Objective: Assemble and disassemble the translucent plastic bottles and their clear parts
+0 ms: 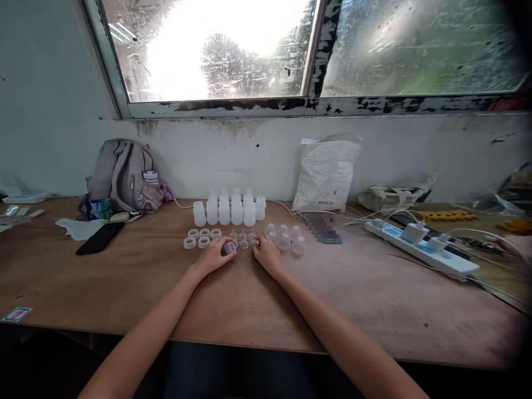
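Note:
My left hand is closed round a small clear ring-shaped piece, tilted just above the wooden table. The fingers of my right hand come together at the right end of several clear teats; whatever they touch is too small to make out. White rings lie in rows left of the teats. Clear domed caps stand right of my right hand. Behind these are several frosted bottles, some with teats on top.
A backpack, a green packet and a black phone are at the left. A white plastic bag leans on the wall. Further right lie a power strip and cables. A person's hand shows at the right edge.

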{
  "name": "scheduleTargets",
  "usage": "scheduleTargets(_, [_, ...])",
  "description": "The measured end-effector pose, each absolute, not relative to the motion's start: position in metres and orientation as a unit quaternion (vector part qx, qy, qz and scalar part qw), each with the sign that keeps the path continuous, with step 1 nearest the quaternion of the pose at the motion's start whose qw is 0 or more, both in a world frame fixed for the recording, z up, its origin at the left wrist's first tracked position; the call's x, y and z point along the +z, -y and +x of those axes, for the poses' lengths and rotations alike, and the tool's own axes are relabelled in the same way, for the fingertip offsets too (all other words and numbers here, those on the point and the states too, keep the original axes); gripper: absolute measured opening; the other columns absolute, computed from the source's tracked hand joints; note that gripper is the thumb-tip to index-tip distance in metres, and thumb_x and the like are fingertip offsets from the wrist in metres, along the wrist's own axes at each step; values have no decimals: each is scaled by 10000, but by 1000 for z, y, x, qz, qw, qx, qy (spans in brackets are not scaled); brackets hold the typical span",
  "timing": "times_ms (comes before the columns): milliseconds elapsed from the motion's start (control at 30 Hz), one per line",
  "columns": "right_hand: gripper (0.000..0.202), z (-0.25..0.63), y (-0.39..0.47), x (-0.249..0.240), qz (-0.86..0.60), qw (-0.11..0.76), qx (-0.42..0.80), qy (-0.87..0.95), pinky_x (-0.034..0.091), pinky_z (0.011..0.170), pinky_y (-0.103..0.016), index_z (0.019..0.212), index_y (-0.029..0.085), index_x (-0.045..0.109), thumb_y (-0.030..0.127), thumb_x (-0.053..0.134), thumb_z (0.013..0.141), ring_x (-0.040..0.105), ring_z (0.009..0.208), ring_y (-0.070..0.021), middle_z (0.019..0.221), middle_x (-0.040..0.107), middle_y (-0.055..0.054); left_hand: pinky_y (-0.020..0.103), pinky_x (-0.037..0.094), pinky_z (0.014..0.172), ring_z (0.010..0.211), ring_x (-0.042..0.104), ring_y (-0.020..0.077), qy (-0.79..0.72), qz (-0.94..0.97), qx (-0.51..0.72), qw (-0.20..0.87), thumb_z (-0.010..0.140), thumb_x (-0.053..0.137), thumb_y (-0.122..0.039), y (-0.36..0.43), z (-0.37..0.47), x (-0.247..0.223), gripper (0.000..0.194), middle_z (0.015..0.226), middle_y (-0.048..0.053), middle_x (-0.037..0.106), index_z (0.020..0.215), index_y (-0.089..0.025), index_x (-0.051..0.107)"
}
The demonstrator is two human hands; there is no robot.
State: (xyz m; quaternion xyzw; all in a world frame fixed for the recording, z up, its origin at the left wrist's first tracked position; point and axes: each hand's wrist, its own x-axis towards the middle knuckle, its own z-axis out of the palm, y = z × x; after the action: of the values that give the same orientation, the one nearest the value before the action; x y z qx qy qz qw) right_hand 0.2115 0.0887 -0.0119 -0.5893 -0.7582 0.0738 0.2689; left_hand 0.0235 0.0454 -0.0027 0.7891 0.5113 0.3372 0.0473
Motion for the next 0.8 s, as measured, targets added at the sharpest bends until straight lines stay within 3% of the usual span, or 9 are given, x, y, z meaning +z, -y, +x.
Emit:
scheduleTargets(167, [237,210,-90,-14,-593,268,75,756,384,685,-244,994,168,530,214,413,793,548,885,-176,1009,566,-78,313,377,856,959,494,192,-517,791,327,21,740,532,-378,-46,19,-1,327,988,36,556,1028,-223,529])
scheduleTargets(433, [284,212,-88,-12,-590,280,86,752,389,665,-253,1064,184,484,215,414,791,560,853,-175,989,573,-72,403,276,892,975,463,249,-596,754,244,-131,691,590,-403,-52,6,3,395,985,60,559,1049,-243,549])
scheduleTargets(800, [275,214,-83,-8,-561,313,96,760,392,610,-234,1042,177,473,173,408,775,570,808,-166,930,586,-69,471,220,930,1019,447,272,-632,711,275,-140,662,580,-445,-60,-3,-5,322,1050,76,540,923,-258,610])
